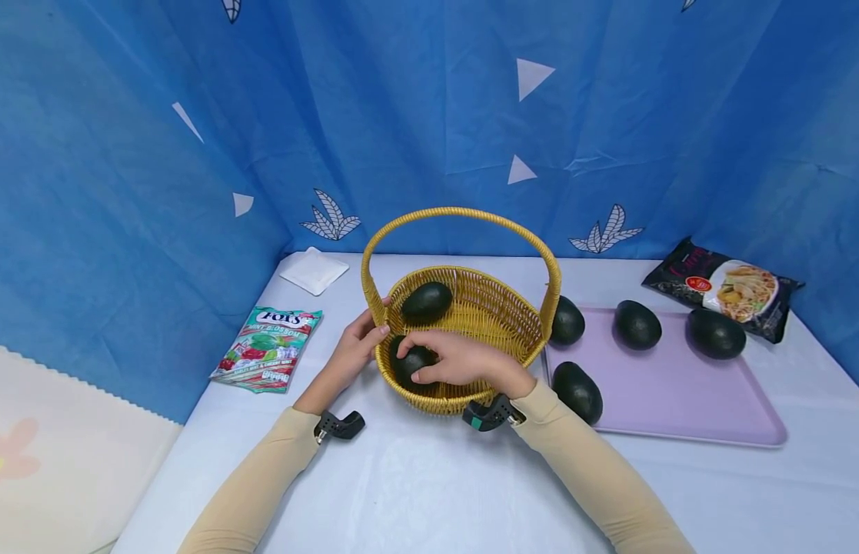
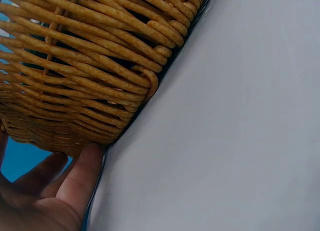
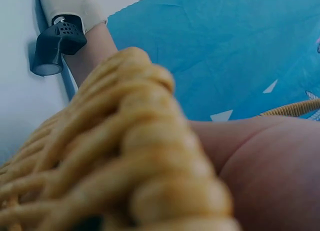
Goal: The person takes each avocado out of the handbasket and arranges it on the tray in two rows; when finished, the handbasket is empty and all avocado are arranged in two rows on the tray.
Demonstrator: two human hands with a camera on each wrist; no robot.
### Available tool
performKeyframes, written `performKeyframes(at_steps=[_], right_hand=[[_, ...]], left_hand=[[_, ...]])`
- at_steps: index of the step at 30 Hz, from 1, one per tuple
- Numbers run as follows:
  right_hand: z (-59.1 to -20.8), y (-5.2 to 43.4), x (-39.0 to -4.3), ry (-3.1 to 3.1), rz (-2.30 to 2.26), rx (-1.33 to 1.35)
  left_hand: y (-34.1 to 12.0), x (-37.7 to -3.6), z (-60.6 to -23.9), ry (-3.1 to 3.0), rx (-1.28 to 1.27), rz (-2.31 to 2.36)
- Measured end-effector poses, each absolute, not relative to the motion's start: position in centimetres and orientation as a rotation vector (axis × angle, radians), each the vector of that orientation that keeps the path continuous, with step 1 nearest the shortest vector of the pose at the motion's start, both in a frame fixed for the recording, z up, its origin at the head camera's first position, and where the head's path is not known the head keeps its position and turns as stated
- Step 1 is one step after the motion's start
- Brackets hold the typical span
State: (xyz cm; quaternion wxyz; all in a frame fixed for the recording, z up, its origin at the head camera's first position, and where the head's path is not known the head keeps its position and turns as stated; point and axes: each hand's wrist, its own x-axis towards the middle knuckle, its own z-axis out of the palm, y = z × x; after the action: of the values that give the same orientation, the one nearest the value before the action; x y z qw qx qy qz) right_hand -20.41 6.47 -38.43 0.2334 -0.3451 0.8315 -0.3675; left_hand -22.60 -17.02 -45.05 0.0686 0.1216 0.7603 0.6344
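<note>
A yellow wicker basket (image 1: 512, 327) with a tall handle stands mid-table. Inside it lie two dark green avocados: one (image 1: 426, 301) at the back left, one (image 1: 410, 362) at the front left. My right hand (image 1: 448, 358) reaches into the basket and grips the front avocado. My left hand (image 1: 360, 342) rests against the basket's left outer wall, fingers at the rim; in the left wrist view its fingers (image 2: 80, 178) touch the woven wall (image 2: 90, 76). The right wrist view is filled by the basket's rim (image 3: 130, 156) and my palm.
A lilac tray (image 1: 678, 385) lies right of the basket with several avocados on or beside it (image 1: 637, 324) (image 1: 716, 333) (image 1: 577, 391) (image 1: 566, 320). A noodle packet (image 1: 727, 288) sits at the back right, a candy bag (image 1: 268, 348) on the left, a white pad (image 1: 314, 270) behind. Blue curtain surrounds the table.
</note>
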Motion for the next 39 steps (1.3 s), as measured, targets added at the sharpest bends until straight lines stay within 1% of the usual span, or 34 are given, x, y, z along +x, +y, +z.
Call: performKeyframes(at_steps=[10, 15, 20, 30, 39], right_hand=[[-38.3, 6.4, -20.1, 2.291, -0.951, -1.066], [-37.9, 6.5, -19.7, 2.333, -0.893, -1.063], [-37.1, 7.2, -19.2, 2.358, -0.943, -1.035], [-33.9, 9.8, -18.1, 2.436, -0.967, -1.044], [-32.2, 14.3, -16.6, 2.48, -1.001, -1.093]], left_hand=[[-17.1, -22.4, -45.1, 2.315, 0.377, 1.892], [-17.0, -22.6, -45.2, 2.306, 0.377, 1.897], [-17.0, -22.6, -45.2, 2.288, 0.389, 1.913], [-17.1, -22.5, -45.1, 2.3, 0.383, 1.926], [-17.1, -22.5, -45.1, 2.305, 0.38, 1.925]])
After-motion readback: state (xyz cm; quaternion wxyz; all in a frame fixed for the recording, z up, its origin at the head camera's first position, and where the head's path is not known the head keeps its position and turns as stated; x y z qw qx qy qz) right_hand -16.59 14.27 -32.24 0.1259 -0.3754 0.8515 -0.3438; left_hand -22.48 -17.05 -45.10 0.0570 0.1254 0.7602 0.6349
